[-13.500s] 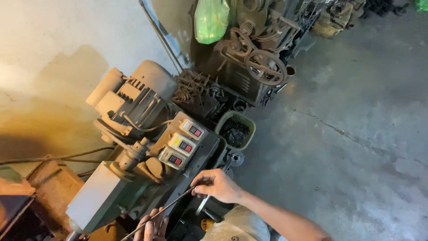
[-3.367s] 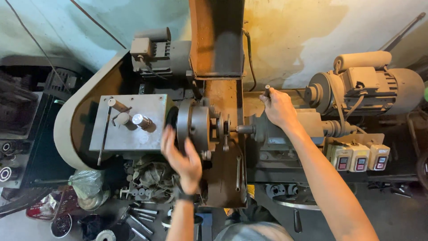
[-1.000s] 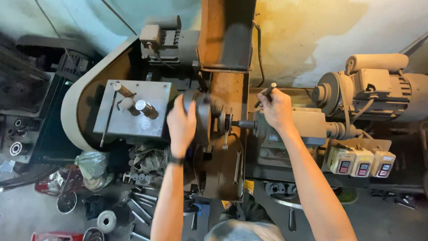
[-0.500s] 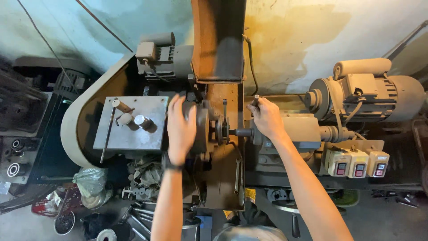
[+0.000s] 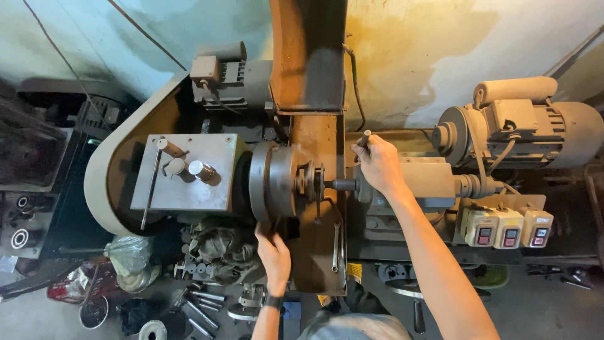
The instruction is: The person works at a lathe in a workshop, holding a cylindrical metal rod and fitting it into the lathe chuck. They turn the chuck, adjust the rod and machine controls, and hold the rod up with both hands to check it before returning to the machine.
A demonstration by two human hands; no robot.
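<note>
Head view: two bare hands on a small metal lathe, seen from above.

Left hand (image 5: 274,255) reaches from the near side to the lower rim of the round grey steel chuck (image 5: 272,181); its fingers press together against the rim. The chuck is a thick, smooth disc at scene centre, just right of the flat grey headstock cover (image 5: 189,173). Its axis runs left to right, its face turned right toward the short dark spindle (image 5: 343,184). Right hand (image 5: 379,165) is closed, fingers wrapped round a slim cylindrical metal handle (image 5: 365,136) that points to the far side. A ribbed grey motor (image 5: 535,126) sits at far right; three cream switch boxes (image 5: 506,228) lie nearer. Loose steel parts (image 5: 201,302) litter the floor at near left.
</note>
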